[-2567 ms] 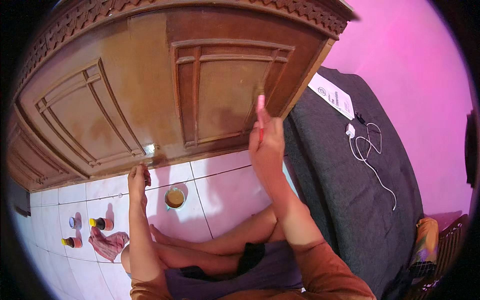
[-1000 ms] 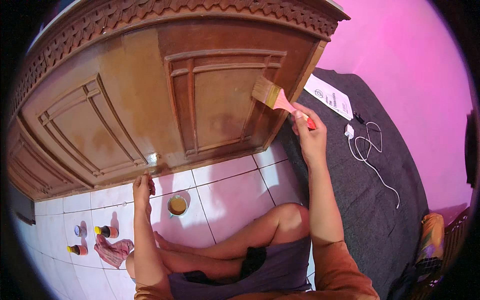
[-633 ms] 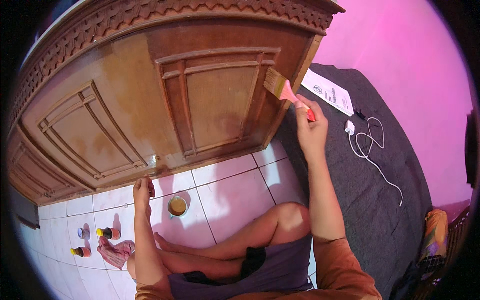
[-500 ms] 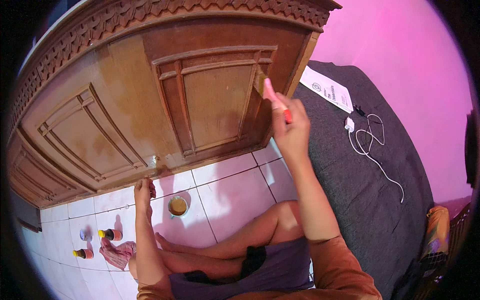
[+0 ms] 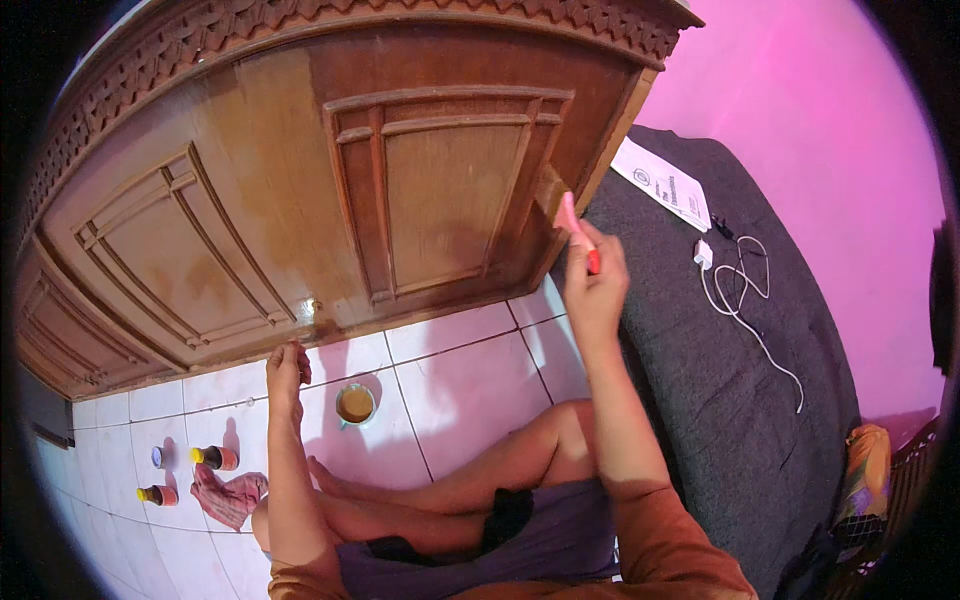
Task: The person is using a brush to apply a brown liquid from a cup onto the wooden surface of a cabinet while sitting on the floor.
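Note:
A paintbrush with a pink and red handle is gripped in my right hand. Its wide bristles press on the brown carved wooden panel, just right of the raised moulding. Darker, wet-looking brown covers the wood around that right-hand frame, while the wood to its left is paler. My left hand is low near the panel's bottom edge, fingers curled closed, and nothing shows in it. On the tiles beside it stands a cup of brown liquid.
Two dark bottles with yellow caps, one nearer and one farther, lie left by a pink cloth and a small round container. At right, a dark grey cushioned surface carries a white booklet and a charger cable.
My right hand has moved the paintbrush down and slightly right along the panel. The left hand stays low by the panel, and the view has shifted a little.

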The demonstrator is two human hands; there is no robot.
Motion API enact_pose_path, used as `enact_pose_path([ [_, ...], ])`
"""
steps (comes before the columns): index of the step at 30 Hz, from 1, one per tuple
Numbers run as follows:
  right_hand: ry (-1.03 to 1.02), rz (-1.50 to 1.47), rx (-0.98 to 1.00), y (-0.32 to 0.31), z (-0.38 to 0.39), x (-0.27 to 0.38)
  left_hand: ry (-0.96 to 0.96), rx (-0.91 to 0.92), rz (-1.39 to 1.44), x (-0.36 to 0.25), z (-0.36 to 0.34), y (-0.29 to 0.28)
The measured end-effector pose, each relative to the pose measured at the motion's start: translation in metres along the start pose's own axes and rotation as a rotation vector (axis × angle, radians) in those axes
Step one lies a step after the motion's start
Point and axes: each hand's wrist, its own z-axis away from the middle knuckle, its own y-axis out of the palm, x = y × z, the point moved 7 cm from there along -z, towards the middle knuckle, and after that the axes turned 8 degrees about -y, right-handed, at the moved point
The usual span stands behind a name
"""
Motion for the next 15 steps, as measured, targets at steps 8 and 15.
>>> enact_pose_path([
  [8,-0.050,-0.089,0.065,0.039,0.047,0.022,-0.004,-0.011,-0.035,0.002,0.002,-0.005],
  [15,0.016,-0.048,0.002,0.023,0.050,-0.024,-0.017,-0.013,-0.038,0.006,0.002,0.003],
])
